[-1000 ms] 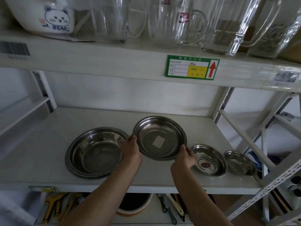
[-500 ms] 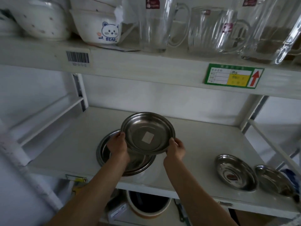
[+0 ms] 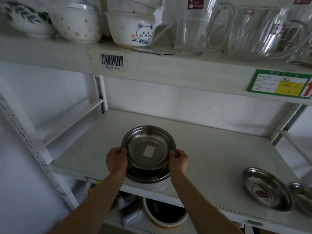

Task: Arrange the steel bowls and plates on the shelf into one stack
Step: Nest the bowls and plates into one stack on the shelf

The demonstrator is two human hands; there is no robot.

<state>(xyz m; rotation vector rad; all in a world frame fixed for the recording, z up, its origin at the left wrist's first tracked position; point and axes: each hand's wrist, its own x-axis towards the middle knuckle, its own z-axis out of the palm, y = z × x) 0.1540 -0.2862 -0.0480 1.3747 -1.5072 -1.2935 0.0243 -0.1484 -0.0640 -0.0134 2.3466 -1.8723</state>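
A steel plate (image 3: 148, 146) with a white sticker in its middle hangs tilted just above a larger steel bowl (image 3: 148, 178) near the front edge of the white shelf (image 3: 211, 149). My left hand (image 3: 116, 160) grips the plate's left rim and my right hand (image 3: 179, 160) grips its right rim. The plate covers most of the large bowl. A smaller steel bowl (image 3: 265, 188) with a red label lies at the right. The smallest steel bowl (image 3: 302, 195) is next to it at the frame's edge.
The shelf above (image 3: 152, 65) hangs low and carries ceramic bowls (image 3: 133, 29) and glass jugs (image 3: 190, 26). A slotted upright (image 3: 33, 146) runs down the left. Below the shelf's front edge sit a dark round pot (image 3: 165, 211) and a small box (image 3: 131, 215).
The plate has come lower over the large bowl, which it now mostly hides. The camera has turned left, so the small bowls sit farther right.
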